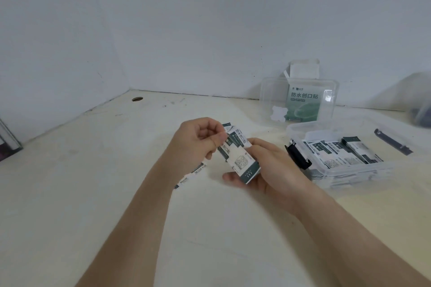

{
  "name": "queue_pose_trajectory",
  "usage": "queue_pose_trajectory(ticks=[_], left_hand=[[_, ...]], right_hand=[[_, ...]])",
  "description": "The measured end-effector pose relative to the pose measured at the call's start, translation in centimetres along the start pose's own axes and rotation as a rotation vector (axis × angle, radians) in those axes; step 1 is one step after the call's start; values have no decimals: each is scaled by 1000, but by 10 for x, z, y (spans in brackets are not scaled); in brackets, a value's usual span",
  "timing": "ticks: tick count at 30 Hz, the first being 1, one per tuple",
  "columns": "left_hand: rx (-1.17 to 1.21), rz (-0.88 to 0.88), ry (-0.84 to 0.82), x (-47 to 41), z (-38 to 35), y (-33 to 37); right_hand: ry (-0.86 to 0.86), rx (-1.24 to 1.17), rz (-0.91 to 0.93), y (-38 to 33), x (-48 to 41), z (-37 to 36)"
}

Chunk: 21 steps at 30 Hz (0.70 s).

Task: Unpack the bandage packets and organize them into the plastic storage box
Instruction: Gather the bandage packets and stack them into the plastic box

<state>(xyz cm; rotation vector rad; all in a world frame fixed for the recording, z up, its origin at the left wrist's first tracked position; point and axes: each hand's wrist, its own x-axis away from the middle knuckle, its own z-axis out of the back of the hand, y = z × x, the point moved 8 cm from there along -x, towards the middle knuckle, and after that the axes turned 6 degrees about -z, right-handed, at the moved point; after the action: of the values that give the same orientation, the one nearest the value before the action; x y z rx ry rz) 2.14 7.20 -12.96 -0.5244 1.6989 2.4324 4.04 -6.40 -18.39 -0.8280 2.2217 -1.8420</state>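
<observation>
View: head, the only one supplied.
Left grip (198, 141): narrow. Fingers curled, thumb and forefinger pinching the top end of the packet bundle, above the bench (163, 228).
Right grip (268, 170): holding. Palm up under the bundle's lower end, fingers wrapped along its right side.
Packet bundle (242, 158): white and dark green bandage packets held between both grips, clear of the bench. The long axis runs from the far upper end to the near lower end and tilts a little to the left at the top.
Loose strip (193, 173): a run of joined packets trailing down and to the left from under the left grip. Whether its end touches the bench cannot be told.
Plastic storage box (359, 176): clear, on the bench to the right of both grips, with a black latch (299, 155) on its near-left corner.
Packets in box (338, 151): several already lying flat and overlapping.
Lid (272, 100): clear, standing upright behind the box.
Carton (303, 102): green bandage carton behind the lid, top flap open.
Other items: dark bar (391, 143) on the bench beyond the box; cable hole (137, 99) at the far left.
Key relation: the box lies to the right of the bundle, and the right grip is the nearer, just beside the latch corner.
Step in hand (judged): separating one packet from the bundle. The drop into the box would fall to the right grip, with the packet turned to match those already in place.
</observation>
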Motion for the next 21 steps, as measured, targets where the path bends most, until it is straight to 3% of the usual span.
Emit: queue_pose_trajectory(ticks=[4, 11, 15, 18, 21], left_hand=[[-323, -129, 149, -2, -11, 3], [-148, -156, 200, 0, -4, 12], [219, -68, 150, 3, -8, 26], [225, -173, 106, 6, -14, 54], [149, -316, 213, 9, -12, 78]], right_hand=[[-68, -126, -73, 0, 8, -8], [-210, -190, -215, -1, 13, -13], [-353, -297, -242, -14, 23, -23], [-516, -363, -276, -21, 36, -38], [-635, -444, -295, -25, 47, -46]])
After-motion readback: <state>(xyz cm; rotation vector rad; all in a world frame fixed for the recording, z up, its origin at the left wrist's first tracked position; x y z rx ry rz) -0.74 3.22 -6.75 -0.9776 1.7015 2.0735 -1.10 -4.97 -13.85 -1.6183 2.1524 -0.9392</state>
